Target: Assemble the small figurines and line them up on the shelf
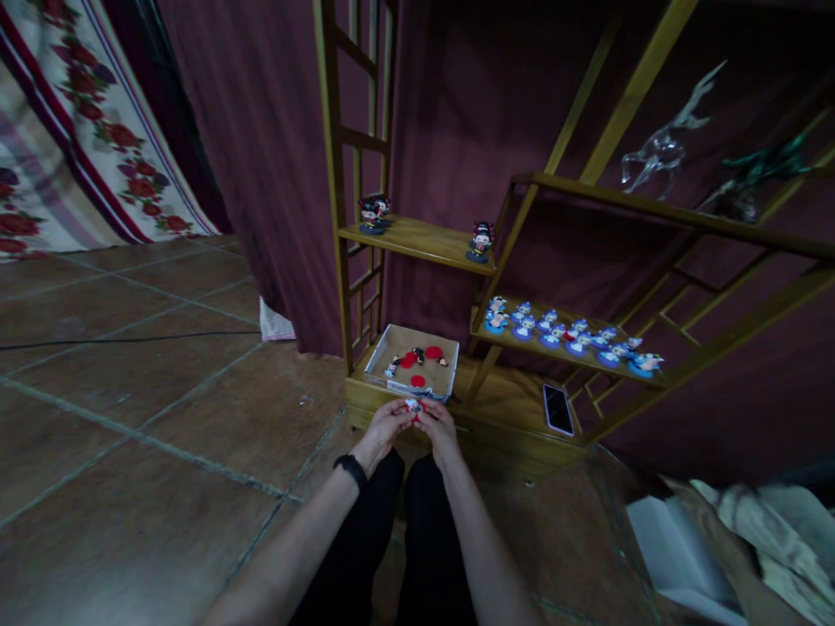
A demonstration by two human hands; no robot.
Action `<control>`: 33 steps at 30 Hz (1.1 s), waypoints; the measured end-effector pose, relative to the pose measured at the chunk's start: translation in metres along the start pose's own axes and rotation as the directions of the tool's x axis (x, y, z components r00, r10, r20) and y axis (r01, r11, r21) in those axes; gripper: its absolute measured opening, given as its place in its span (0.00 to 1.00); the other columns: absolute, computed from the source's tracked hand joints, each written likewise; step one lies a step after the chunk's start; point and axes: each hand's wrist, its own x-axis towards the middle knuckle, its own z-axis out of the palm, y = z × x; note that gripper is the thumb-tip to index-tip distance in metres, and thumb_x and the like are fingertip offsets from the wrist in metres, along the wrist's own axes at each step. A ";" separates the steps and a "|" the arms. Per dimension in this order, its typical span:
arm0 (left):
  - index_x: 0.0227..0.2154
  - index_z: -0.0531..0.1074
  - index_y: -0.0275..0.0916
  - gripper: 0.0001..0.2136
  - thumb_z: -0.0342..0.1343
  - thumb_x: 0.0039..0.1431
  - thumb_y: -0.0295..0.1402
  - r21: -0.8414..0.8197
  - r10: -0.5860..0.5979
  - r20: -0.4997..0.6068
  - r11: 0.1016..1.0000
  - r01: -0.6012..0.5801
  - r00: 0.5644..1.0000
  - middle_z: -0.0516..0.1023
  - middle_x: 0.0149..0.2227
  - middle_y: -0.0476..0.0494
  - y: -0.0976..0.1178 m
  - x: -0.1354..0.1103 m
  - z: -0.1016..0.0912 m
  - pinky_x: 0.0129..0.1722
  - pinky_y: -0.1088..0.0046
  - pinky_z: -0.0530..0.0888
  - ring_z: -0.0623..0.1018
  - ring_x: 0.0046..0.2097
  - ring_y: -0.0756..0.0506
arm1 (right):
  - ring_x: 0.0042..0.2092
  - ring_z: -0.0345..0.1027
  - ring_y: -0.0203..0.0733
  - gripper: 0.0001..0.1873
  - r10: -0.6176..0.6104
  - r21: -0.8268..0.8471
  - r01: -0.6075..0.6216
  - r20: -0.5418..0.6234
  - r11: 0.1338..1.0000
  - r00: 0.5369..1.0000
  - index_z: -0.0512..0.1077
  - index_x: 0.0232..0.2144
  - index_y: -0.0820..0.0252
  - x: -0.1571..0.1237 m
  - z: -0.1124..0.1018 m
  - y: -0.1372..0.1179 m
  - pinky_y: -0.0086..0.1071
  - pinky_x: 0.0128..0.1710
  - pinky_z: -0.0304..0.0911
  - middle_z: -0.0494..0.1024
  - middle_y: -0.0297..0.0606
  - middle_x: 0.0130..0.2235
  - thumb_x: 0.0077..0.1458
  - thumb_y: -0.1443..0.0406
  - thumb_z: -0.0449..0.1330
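While the left hand and the right hand stand close together at the near side of a yellow-brown wooden display unit, I hold one small white-and-red figurine between them. The fingertips of both hands are closed on the figurine, one hand at each side. I cannot tell its finer details, as the fingers partly cover it. A black wristband encircles the left wrist.

Just beyond the figurine, a shallow rectangular cardboard tray, white outside and brown inside, rests on the base of the unit. I note flat red discs and small dark-and-white figures lying in the tray, spaced over its bottom.

To the right of the tray, a phone with a dark screen and pale edge lies flat on the base. Above the phone, I locate a shelf bearing blue-and-white figurines arranged in rows. On the higher left shelf, black-haired figurines on dark round bases stand at both ends. At upper right, a clear glass-like animal ornament stands beside a dark green ornament. A maroon curtain hangs behind the unit.
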 end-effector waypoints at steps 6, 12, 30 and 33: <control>0.32 0.75 0.32 0.15 0.65 0.36 0.23 0.022 -0.012 -0.014 1.000 0.012 1.000 0.77 0.28 0.43 0.002 0.000 0.001 0.25 0.81 0.66 0.73 0.25 0.54 | 0.35 0.71 0.39 0.18 0.024 0.023 -0.024 -0.019 0.999 1.000 0.72 0.33 0.59 0.000 0.000 0.001 0.34 0.35 0.67 0.77 0.36 0.35 0.35 0.60 0.65; 0.33 0.75 0.32 0.15 0.64 0.37 0.23 0.040 -0.035 0.008 0.999 0.035 0.999 0.77 0.28 0.44 0.004 -0.001 0.001 0.25 0.80 0.65 0.73 0.24 0.54 | 0.33 0.71 0.39 0.17 0.021 0.025 -0.020 -0.040 0.999 0.999 0.72 0.31 0.60 0.000 0.003 0.000 0.35 0.34 0.67 0.77 0.36 0.32 0.34 0.60 0.66; 0.34 0.72 0.34 0.20 0.65 0.32 0.23 0.048 0.108 -0.022 0.993 -0.106 0.994 0.77 0.28 0.45 0.001 -0.004 0.006 0.29 0.77 0.67 0.74 0.28 0.50 | 0.36 0.70 0.39 0.16 -0.010 -0.021 0.010 0.020 1.000 1.000 0.72 0.34 0.57 -0.009 0.005 -0.007 0.33 0.35 0.67 0.76 0.36 0.37 0.37 0.62 0.63; 0.34 0.72 0.34 0.20 0.65 0.32 0.24 0.050 0.121 -0.030 0.992 -0.120 0.992 0.77 0.29 0.45 0.001 -0.005 0.008 0.30 0.76 0.68 0.74 0.29 0.50 | 0.37 0.70 0.40 0.17 -0.019 -0.010 0.019 0.026 1.000 0.999 0.72 0.34 0.57 -0.008 0.004 -0.006 0.34 0.35 0.67 0.76 0.37 0.38 0.37 0.61 0.64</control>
